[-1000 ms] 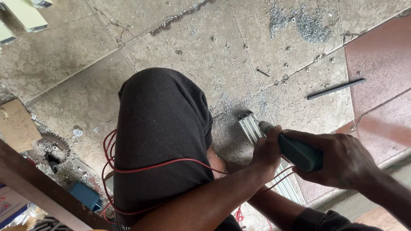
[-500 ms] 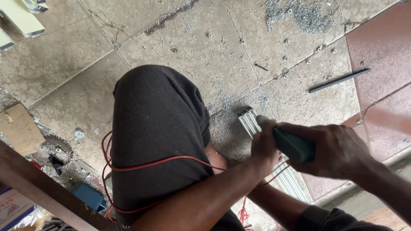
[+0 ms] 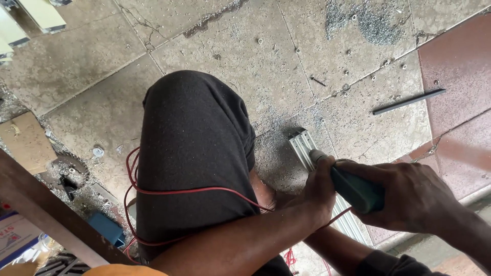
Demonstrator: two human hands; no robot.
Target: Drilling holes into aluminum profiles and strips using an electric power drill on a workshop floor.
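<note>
Head view: I see both hands on a green drill (image 3: 353, 190) pressed against a ribbed metal rail (image 3: 307, 151) lying on the concrete floor (image 3: 245, 56).
Right hand (image 3: 414, 197): wrapped tight round the drill body.
Left hand (image 3: 317, 191): clamped near the drill's nose, touching the rail; the two hands sit close together.
Rail place: on the floor just right of my bent knee (image 3: 197, 148), running under the hands.
Doing it well: I judge the drill should stay square to the rail, pressure steady, left hand bracing so the tip does not skate.
Cord (image 3: 169, 192): red, looped over the knee; I would keep it away from the tip.
Box (image 3: 15, 237): lower left corner, white and blue with red print, partly hidden by a brown beam (image 3: 46, 214).
Cardboard (image 3: 23, 140): flat tan piece at left, no label I can make out.
Rod (image 3: 409, 101): thin, dark, well apart at upper right.
</note>
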